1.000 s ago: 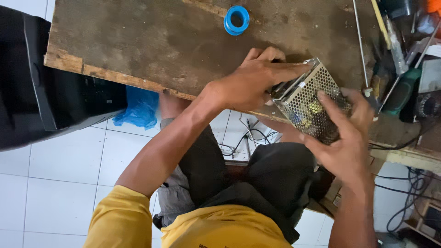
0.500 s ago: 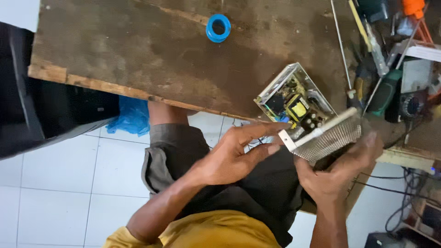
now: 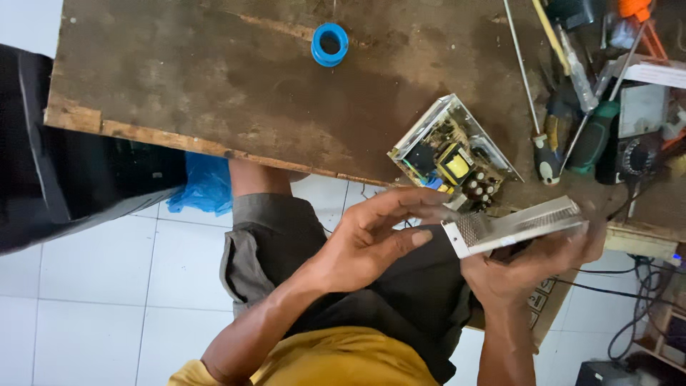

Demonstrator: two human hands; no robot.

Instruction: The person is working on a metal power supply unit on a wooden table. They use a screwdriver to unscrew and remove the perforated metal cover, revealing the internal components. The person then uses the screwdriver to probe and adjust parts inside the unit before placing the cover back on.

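**Technician:** Wooden worktop (image 3: 179, 78), worn and stained, spans the upper part of the view. What lies at its left?

**Inspector:** Little. A black case (image 3: 43, 171) sits below the left edge, with a blue plastic bag (image 3: 204, 187) beside it on the white tiled floor (image 3: 86, 286). A blue tape roll (image 3: 329, 44) lies flat on the wood, well apart from the work, presumably kept out of the way.

**Technician:** And the hands?

**Inspector:** Left hand (image 3: 368, 246) is raised over the lap, fingers (image 3: 400, 211) loosely curled and half spread. The thumb tip lies just beside the near end of the perforated metal cover (image 3: 514, 225); actual contact cannot be confirmed. It appears positioned to steady that end.

**Technician:** Where is the cover?

**Inspector:** Off the worktop, held over the lap below the front edge, tilted with its right end higher. Right hand (image 3: 532, 264) cradles it from underneath, fingers wrapped around its lower side, so the weight rests in the palm.

**Technician:** And the unit it belongs to?

**Inspector:** The open power supply board (image 3: 451, 159) rests on the worktop near the edge, just above the cover, components facing up and exposed. Right of it lie screwdrivers (image 3: 547, 154) and a multimeter (image 3: 632, 154), close to hand.
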